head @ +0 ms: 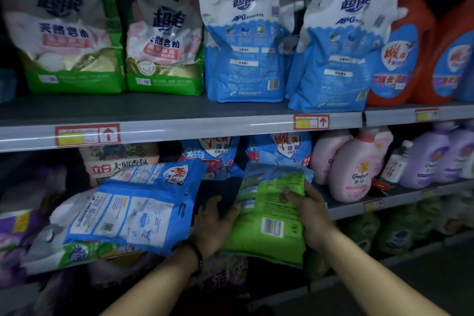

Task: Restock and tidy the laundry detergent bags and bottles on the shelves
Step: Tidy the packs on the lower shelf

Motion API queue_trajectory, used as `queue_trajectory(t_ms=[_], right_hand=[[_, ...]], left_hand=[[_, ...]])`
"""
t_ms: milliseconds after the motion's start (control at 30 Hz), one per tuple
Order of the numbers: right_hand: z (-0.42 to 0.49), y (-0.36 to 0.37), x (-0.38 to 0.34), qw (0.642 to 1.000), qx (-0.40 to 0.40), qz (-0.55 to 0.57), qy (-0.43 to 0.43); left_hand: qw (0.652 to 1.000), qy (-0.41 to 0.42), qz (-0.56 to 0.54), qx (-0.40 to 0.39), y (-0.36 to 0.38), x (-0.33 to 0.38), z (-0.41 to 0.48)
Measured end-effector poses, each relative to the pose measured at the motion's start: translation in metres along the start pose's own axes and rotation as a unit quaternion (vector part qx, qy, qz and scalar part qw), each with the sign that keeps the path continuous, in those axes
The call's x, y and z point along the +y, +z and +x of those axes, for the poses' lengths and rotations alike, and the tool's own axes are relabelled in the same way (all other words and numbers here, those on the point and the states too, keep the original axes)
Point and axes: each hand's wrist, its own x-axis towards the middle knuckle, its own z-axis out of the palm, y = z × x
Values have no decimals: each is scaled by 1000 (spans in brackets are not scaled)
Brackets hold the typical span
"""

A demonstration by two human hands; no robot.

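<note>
Right hand (pixel 311 215) pinches the right edge of a green detergent bag (pixel 266 215), and left hand (pixel 218 220) grips its left edge. The bag is held at the near edge of the middle shelf (pixel 410 194), between a toppled blue detergent bag (pixel 128 208) and pink Comfort bottles (pixel 351 174). It is best stood upright and slid far into the gap.

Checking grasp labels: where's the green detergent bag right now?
Head view, lower centre: the green bag is held by the left hand and right hand, between the tipped blue bag on its left and the pink bottle on its right.

Top shelf (pixel 154 110): bags (pixel 246 41) sit L, bottles (pixel 400 59) R.
</note>
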Motion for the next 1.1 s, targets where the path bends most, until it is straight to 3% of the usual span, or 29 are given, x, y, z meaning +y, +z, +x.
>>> queue_trajectory(t_ms=[167, 300, 433, 733, 900, 1100], right_hand=[[-51, -17, -23, 998, -48, -17, -30], [-86, -9, -31, 991, -116, -39, -46], [-115, 10, -37, 980, -167, -63, -84], [-156, 78, -42, 965, -215, -65, -136], [-173, 138, -35, 967, -251, 20, -46], [-201, 216, -14, 920, -390, 32, 26]], left_hand=[[975, -108, -169, -93, -6, 4, -25], [935, -113, -286, -177, -15, 18, -63], [939, -72, -317, -109, -31, 15, -94], [900, 48, -425, 81, -115, 3, -154], [882, 75, -444, 142, -183, -9, -182], [878, 67, -438, 182, -250, -48, -222]])
